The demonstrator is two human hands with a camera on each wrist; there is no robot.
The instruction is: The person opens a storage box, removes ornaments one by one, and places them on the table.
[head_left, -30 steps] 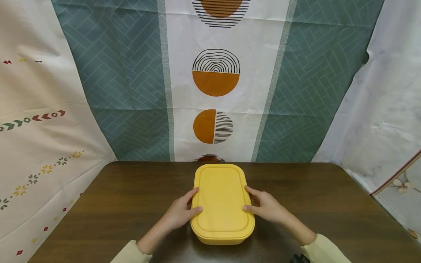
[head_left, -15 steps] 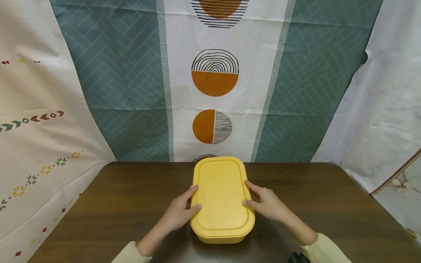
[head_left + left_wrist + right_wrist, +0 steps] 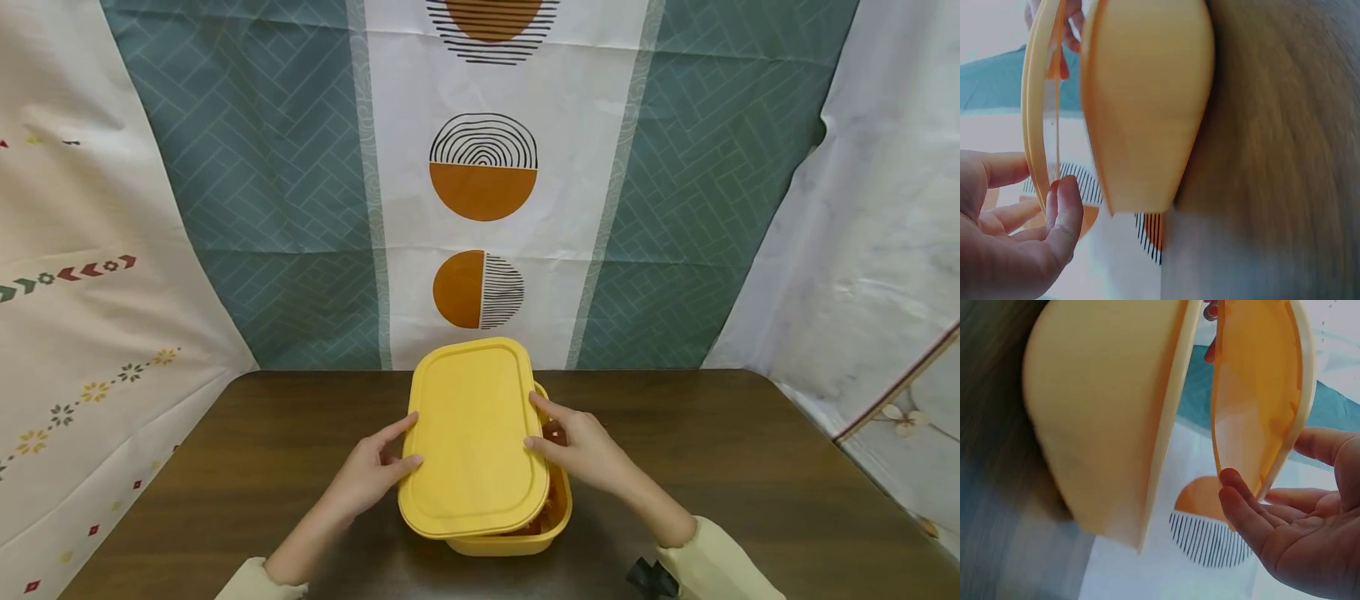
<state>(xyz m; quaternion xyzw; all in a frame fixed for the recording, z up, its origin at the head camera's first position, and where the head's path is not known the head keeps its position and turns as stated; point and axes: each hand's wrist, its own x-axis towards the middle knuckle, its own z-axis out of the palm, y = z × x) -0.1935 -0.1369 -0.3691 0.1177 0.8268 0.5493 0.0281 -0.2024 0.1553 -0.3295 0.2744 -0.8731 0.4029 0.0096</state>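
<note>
A yellow rectangular lid (image 3: 472, 437) is raised off a matching yellow box (image 3: 510, 546), tilted and shifted to the left over it. My left hand (image 3: 369, 468) grips the lid's left edge, thumb on top and fingers below. On the opposite edge my right hand (image 3: 588, 450) pinches the lid the same way. Both wrist views show a gap between lid (image 3: 1254, 394) and box (image 3: 1147, 106). Along the box's right side some reddish-brown contents (image 3: 553, 500) show; the lid hides the rest.
The box stands on a dark brown wooden table (image 3: 300, 433). A patterned cloth (image 3: 480, 292) hangs behind the table's far edge, with light cloths on both sides. A small black object (image 3: 651, 577) is at the right sleeve.
The lid has come up off the box and moved left in both hands, its far end rising first. The box's right rim and part of its inside have come into view.
</note>
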